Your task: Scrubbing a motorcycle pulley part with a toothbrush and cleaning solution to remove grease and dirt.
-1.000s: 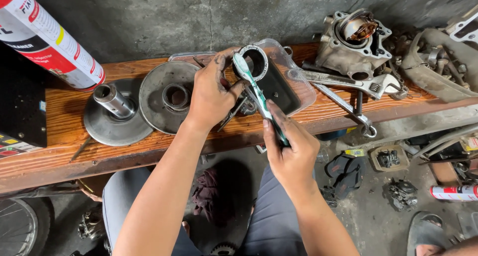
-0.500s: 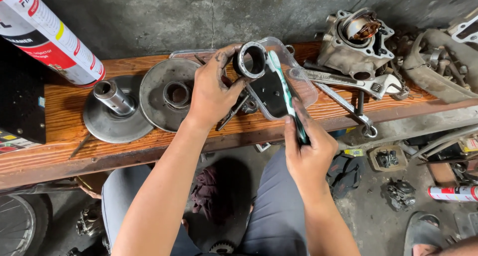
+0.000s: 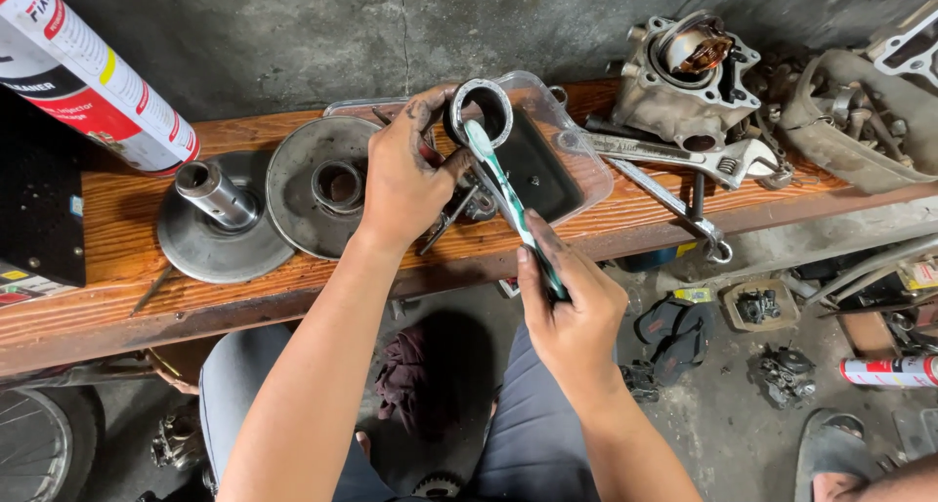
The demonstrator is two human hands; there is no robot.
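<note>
Over the wooden bench [image 3: 117, 297], left hand [image 3: 405, 175] grips a metal ring part [image 3: 479, 106], tilted above a clear plastic tray [image 3: 576, 160]. Right hand [image 3: 572, 312] is closed around a toothbrush [image 3: 508, 204], bristles touching the ring's rim. Adjustable wrench [image 3: 684, 155] lies just right of the tray.

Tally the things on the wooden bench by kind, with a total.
Pulley discs: 2
Metal ring, held by left hand: 1
Toothbrush, held by right hand: 1
Clear plastic tray: 1
Adjustable wrench: 1
Engine cylinder: 1
Spray can: 1
Total: 8
</note>
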